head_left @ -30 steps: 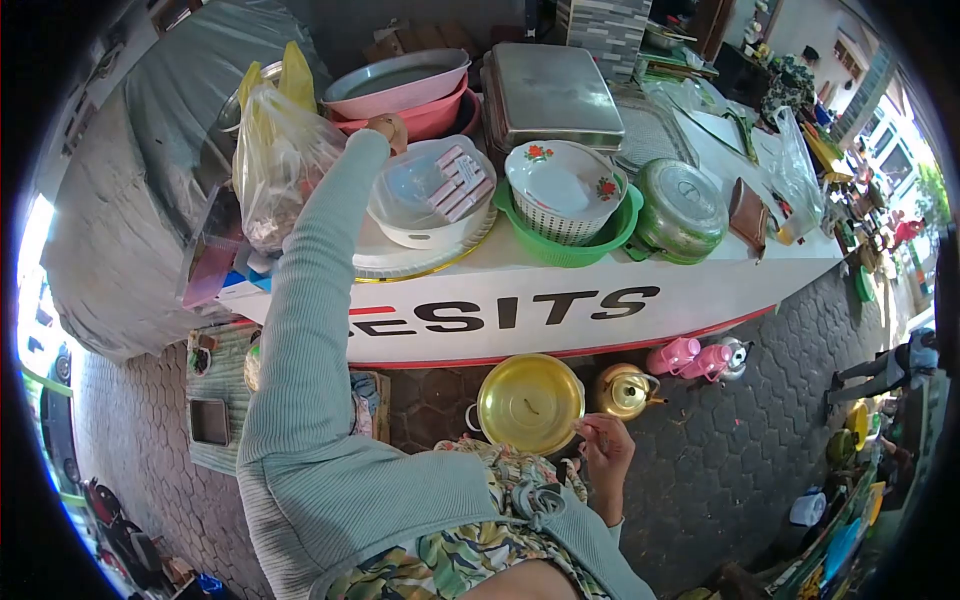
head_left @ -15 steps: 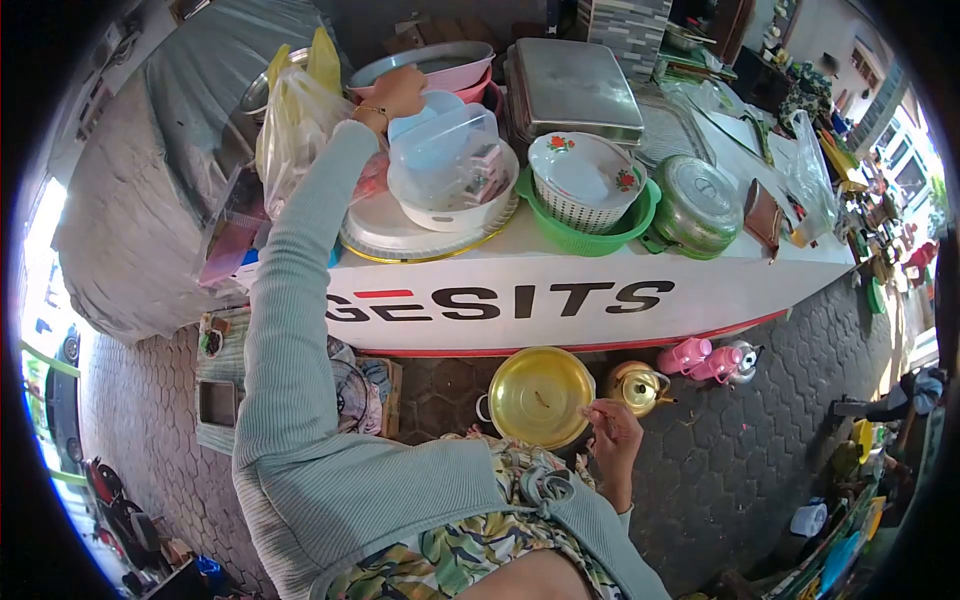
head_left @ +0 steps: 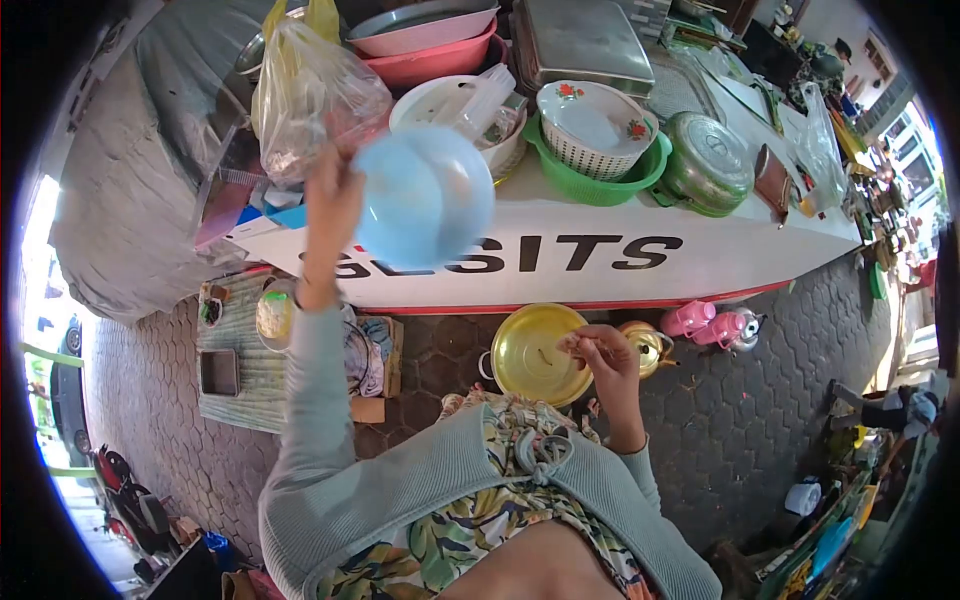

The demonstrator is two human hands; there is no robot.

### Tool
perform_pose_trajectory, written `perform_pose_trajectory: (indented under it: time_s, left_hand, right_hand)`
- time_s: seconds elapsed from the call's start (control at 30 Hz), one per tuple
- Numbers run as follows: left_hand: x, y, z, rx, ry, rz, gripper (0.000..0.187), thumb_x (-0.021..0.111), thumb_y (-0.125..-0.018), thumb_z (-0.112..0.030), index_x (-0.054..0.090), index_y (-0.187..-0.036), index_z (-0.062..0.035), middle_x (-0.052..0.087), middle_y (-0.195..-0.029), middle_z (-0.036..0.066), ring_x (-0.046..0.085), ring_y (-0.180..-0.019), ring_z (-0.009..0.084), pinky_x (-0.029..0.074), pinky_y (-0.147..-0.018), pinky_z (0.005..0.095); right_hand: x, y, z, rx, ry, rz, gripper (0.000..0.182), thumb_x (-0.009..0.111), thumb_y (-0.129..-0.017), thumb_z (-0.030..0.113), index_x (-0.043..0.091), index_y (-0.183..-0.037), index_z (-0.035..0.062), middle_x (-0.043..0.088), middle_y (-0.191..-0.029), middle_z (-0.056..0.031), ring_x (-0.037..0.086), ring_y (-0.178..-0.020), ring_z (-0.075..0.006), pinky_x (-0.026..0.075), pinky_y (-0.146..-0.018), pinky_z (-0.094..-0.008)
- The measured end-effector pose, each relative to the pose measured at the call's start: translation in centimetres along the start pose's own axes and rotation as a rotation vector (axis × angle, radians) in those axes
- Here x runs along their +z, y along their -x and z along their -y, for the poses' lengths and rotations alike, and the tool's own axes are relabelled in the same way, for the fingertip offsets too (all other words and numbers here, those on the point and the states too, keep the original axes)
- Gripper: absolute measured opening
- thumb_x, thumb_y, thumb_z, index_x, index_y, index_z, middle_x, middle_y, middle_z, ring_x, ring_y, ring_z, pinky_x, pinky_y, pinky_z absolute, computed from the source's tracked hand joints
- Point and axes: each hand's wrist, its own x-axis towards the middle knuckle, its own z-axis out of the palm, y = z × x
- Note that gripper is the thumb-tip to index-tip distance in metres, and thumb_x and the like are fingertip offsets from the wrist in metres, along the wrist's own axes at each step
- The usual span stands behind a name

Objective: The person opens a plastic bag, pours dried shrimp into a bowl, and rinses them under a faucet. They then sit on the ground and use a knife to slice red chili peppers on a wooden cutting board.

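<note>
A light-blue plastic bowl (head_left: pixel 425 200), blurred by motion, hangs in the air before the white stall front. My left hand (head_left: pixel 333 205) grips its left rim with the fingers closed. Behind it on the stall are a white bowl (head_left: pixel 415 105) and a clear plastic container (head_left: pixel 482 102). My right hand (head_left: pixel 612 362) is closed in a pinch over the right side of a gold-coloured basin (head_left: pixel 520 375). Something small and pale shows at those fingertips, too small to name. A thin brownish bit (head_left: pixel 546 356) lies in the basin.
On the stall stand pink basins (head_left: pixel 430 68), a plastic bag (head_left: pixel 310 110), a metal box (head_left: pixel 585 50), a green basin (head_left: pixel 600 188) under a floral bowl, and an upturned pot (head_left: pixel 708 165). A gold kettle (head_left: pixel 640 348) and pink cups (head_left: pixel 688 318) sit on the paving.
My left hand has drawn the blue bowl off the stall, towards me and down. The clear container now lies tilted in the white bowl. My right hand has stayed over the basin, still pinched.
</note>
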Motion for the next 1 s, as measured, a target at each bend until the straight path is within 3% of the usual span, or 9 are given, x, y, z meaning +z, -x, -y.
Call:
perform_pose_trajectory:
  time_s: [0.13,0.2,0.3,0.37,0.47,0.7,0.77,0.9,1.0]
  left_hand:
    - [4.7,11.6,-0.8,-0.576,0.475,0.291,0.027,0.048,-0.072,-0.003,0.051,-0.099,-0.0004,0.054,-0.084,0.008,0.049,-0.077,0.0139,0.042,-0.070,0.0280]
    - [7.1,15.8,-2.6,-0.798,0.669,0.307,0.026,0.047,-0.071,-0.002,0.051,-0.097,0.0008,0.054,-0.086,0.007,0.049,-0.078,0.0143,0.042,-0.071,0.0262]
    - [10.0,20.7,-2.4,-0.920,0.746,0.486,0.024,0.047,-0.077,-0.004,0.051,-0.100,0.0027,0.053,-0.088,0.007,0.049,-0.080,0.0132,0.042,-0.070,0.0241]
    - [10.5,21.2,-4.9,-0.851,0.837,0.463,0.028,0.048,-0.080,-0.006,0.049,-0.105,0.0035,0.054,-0.089,0.008,0.049,-0.079,0.0117,0.042,-0.069,0.0240]
    - [11.4,22.3,-5.2,-0.878,0.906,0.505,0.029,0.048,-0.080,-0.006,0.048,-0.108,0.0036,0.054,-0.092,0.009,0.050,-0.080,0.0111,0.043,-0.070,0.0240]
    - [11.3,20.5,-6.6,-0.927,1.071,0.453,0.025,0.046,-0.081,-0.006,0.047,-0.106,0.0026,0.051,-0.101,0.009,0.050,-0.079,0.0107,0.043,-0.070,0.0234]
    - [11.3,20.6,-6.1,-0.888,1.086,0.465,0.025,0.046,-0.082,-0.006,0.047,-0.106,0.0031,0.051,-0.101,0.009,0.049,-0.081,0.0110,0.043,-0.071,0.0237]
    - [11.5,20.9,-5.2,-0.791,1.093,0.493,0.026,0.046,-0.082,-0.006,0.046,-0.106,0.0039,0.050,-0.100,0.009,0.048,-0.087,0.0120,0.041,-0.075,0.0238]
    - [11.3,20.5,-5.5,-0.874,1.107,0.504,0.028,0.045,-0.079,-0.004,0.046,-0.106,0.0043,0.049,-0.100,0.008,0.046,-0.090,0.0127,0.039,-0.078,0.0236]
  right_hand:
    - [0.9,-1.3,2.0,-0.100,0.078,0.160,0.014,0.055,-0.090,0.004,0.059,-0.103,0.0001,0.066,-0.092,-0.0063,0.061,-0.080,-0.0092,0.046,-0.063,-0.0208]
    - [0.9,-2.1,3.2,-0.117,0.153,0.214,0.016,0.054,-0.090,0.004,0.058,-0.105,-0.0002,0.065,-0.096,-0.0069,0.061,-0.080,-0.0098,0.047,-0.064,-0.0215]
    - [0.8,-2.8,4.0,-0.107,0.375,0.330,0.029,0.065,-0.079,0.002,0.058,-0.108,0.0027,0.059,-0.099,-0.0088,0.061,-0.084,-0.0181,0.050,-0.071,-0.0282]
    - [1.3,-3.2,5.0,-0.339,0.835,0.474,0.033,0.056,-0.081,-0.004,0.055,-0.113,0.0037,0.059,-0.099,-0.0100,0.060,-0.091,-0.0240,0.049,-0.070,-0.0327]
    - [2.0,-3.3,3.6,-0.449,1.073,0.465,0.044,0.055,-0.075,-0.006,0.053,-0.117,0.0062,0.058,-0.095,-0.0124,0.057,-0.092,-0.0309,0.049,-0.072,-0.0383]
    - [2.3,-2.4,4.0,-0.337,1.082,0.337,0.038,0.055,-0.073,-0.007,0.053,-0.110,0.0047,0.060,-0.092,-0.0129,0.059,-0.084,-0.0318,0.048,-0.069,-0.0399]
    - [2.0,-2.3,4.8,-0.311,1.039,0.344,0.030,0.060,-0.072,-0.004,0.055,-0.101,0.0036,0.060,-0.085,-0.0115,0.060,-0.078,-0.0306,0.048,-0.068,-0.0388]
    - [1.0,-1.9,5.4,-0.241,1.075,0.339,0.030,0.067,-0.071,0.003,0.058,-0.100,0.0042,0.061,-0.081,-0.0098,0.060,-0.074,-0.0293,0.048,-0.066,-0.0380]
    - [0.5,-2.2,5.3,-0.437,1.032,0.342,0.033,0.070,-0.071,0.008,0.061,-0.102,0.0054,0.060,-0.080,-0.0088,0.059,-0.073,-0.0274,0.048,-0.064,-0.0363]
